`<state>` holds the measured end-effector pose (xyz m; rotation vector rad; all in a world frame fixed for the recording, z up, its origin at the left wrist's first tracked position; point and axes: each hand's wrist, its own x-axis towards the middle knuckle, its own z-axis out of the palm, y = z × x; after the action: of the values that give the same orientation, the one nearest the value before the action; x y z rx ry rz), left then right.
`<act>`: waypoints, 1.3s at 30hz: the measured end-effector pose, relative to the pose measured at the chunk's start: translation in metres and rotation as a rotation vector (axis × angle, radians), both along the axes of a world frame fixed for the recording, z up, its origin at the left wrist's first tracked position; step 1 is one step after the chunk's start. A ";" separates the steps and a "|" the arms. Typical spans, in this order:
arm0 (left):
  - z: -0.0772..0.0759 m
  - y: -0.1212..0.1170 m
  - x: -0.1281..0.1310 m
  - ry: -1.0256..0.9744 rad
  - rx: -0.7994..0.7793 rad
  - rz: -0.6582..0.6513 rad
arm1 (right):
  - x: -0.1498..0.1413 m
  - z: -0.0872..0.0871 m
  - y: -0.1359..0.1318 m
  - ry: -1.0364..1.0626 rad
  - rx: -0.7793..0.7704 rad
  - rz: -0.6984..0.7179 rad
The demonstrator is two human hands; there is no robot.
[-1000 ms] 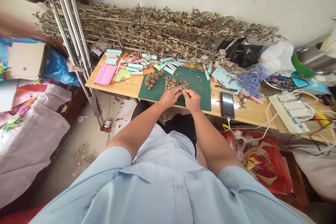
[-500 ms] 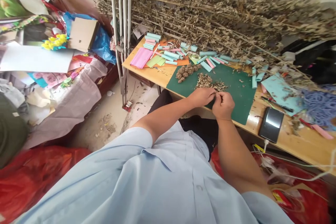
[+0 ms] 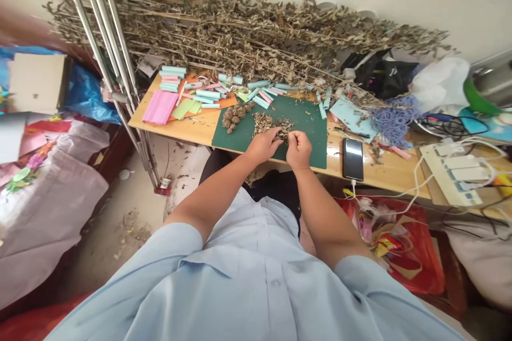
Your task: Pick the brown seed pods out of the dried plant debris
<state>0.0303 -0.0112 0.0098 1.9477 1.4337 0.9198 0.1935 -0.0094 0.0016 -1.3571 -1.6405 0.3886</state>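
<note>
Over the near edge of a dark green mat, both hands work close together beside crumbled dried leaves. My left hand has its thumb apart from its fingers, and its fingertips reach the smaller leaf heap. A short gap to the right, my right hand is closed, thumb against curled fingers; whatever it pinches is too small to make out. Left of the leaves lies a cluster of brown, rough, rolled clumps.
Long dried plant stalks lie behind the mat. Rolled paper tubes and pink paper sheets line the table's back left. To the right are a phone on a cable, blue cord and a power strip. Metal poles stand left.
My view has turned to the right. The hands, touching before, have come apart. The left thumb has opened away from its fingers, while the right hand stays closed.
</note>
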 end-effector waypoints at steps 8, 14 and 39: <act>-0.001 -0.001 -0.001 0.006 0.110 -0.049 | -0.001 0.001 0.000 -0.093 -0.038 0.118; -0.001 0.000 -0.001 0.042 0.130 -0.007 | -0.002 0.000 -0.001 -0.117 -0.025 0.140; -0.003 0.001 -0.006 -0.035 0.085 0.037 | 0.006 0.004 -0.038 0.279 0.013 -0.010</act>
<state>0.0241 -0.0105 0.0071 1.9621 1.4363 1.0417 0.1995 -0.0473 0.0057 -1.2400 -1.4032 0.5353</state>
